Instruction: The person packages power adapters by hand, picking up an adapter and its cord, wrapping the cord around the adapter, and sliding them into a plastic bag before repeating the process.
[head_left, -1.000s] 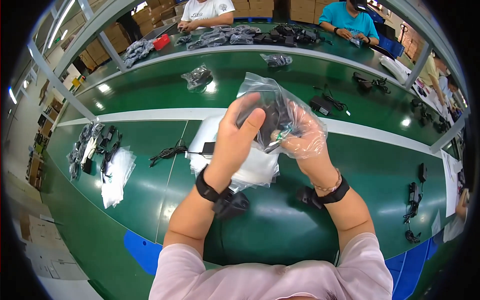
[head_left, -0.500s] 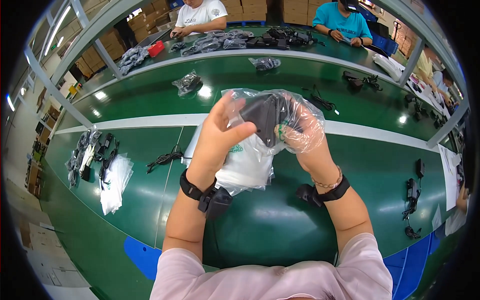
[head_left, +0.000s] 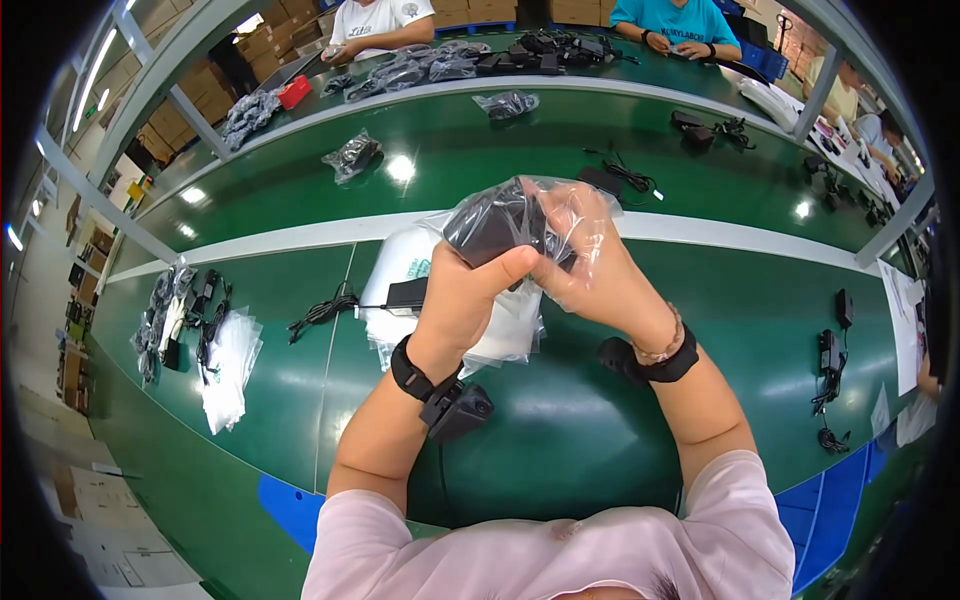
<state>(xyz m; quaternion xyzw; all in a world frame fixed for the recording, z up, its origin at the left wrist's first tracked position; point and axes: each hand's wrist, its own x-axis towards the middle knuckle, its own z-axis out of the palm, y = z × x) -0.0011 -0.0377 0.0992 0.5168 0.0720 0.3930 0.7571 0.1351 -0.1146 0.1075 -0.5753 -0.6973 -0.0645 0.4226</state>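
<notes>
A black power adapter [head_left: 488, 228] sits in a clear plastic bag [head_left: 528, 190], held up over the middle of the bench. My left hand [head_left: 468, 290] grips its left side through the film, thumb across the front. On the right, my right hand [head_left: 590, 250] is closed on the bag, its upper fingers seen through the film; the thumbs nearly meet. Underneath lies a stack of flat clear bags [head_left: 395, 265]. Another black adapter [head_left: 406, 296] rests on that stack beside my left wrist, its coiled cable [head_left: 325, 316] running left.
At the left lie bundled adapters [head_left: 208, 300] and loose bags [head_left: 232, 375]. A corded adapter [head_left: 830, 355] is at the right. Beyond a white rail [head_left: 700, 231], bagged items [head_left: 353, 155] and cabled adapters sit on a green surface. Two people work across at a piled bench.
My left hand has closed onto the bagged adapter, its fingers spread before. The hands have drawn together and the bag has shifted left and turned. The adapter on the stack now shows more.
</notes>
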